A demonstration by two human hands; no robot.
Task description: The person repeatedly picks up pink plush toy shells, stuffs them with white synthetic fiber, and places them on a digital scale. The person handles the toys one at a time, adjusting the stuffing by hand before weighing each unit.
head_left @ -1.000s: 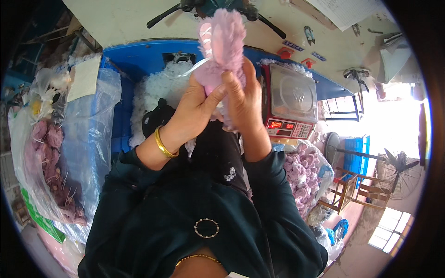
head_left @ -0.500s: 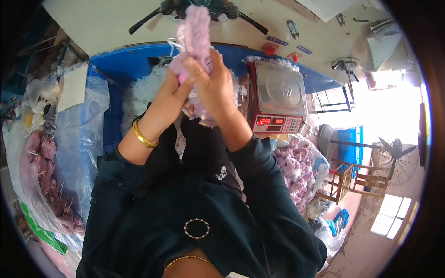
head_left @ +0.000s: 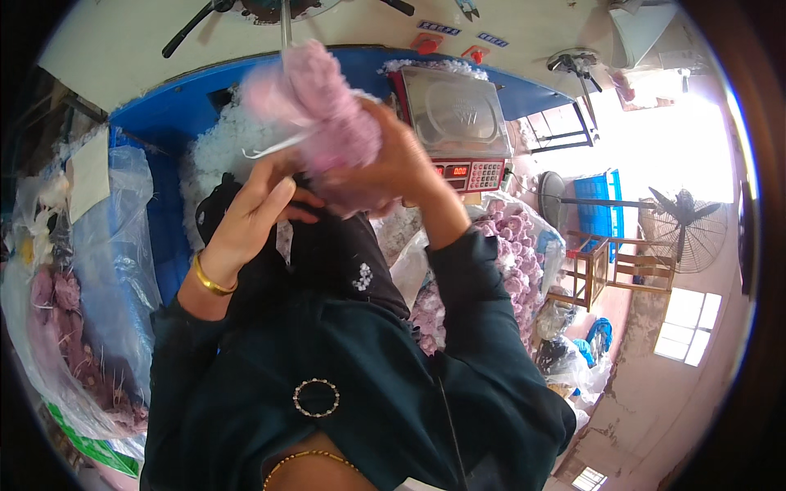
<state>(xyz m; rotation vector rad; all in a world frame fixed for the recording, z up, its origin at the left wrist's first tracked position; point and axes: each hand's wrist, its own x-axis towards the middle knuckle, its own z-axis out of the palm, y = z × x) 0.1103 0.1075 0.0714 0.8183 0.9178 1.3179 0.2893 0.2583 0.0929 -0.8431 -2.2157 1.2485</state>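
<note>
Right hand (head_left: 401, 159) fingers closed around pink fluffy bundle (head_left: 327, 106); left hand (head_left: 254, 213) half-curled, fingertips touching its underside.

Pink fluffy bundle (head_left: 315, 106) motion-blurred, right hand (head_left: 393, 155) fingers buried behind it, grip unclear

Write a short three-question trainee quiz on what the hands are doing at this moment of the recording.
1. True or false: the right hand is closed around the pink fluffy bundle.
2. Which wrist carries the gold bangle? A) left B) right C) both
3. Fill in: behind the hands, on the blue table, stands a digital ____ with a metal pan.

Key: 1 true. 2 A. 3 scale. The left hand sits just below the bundle with its fingers loose; whether it grips anything cannot be told, as the bundle is blurred.
</note>
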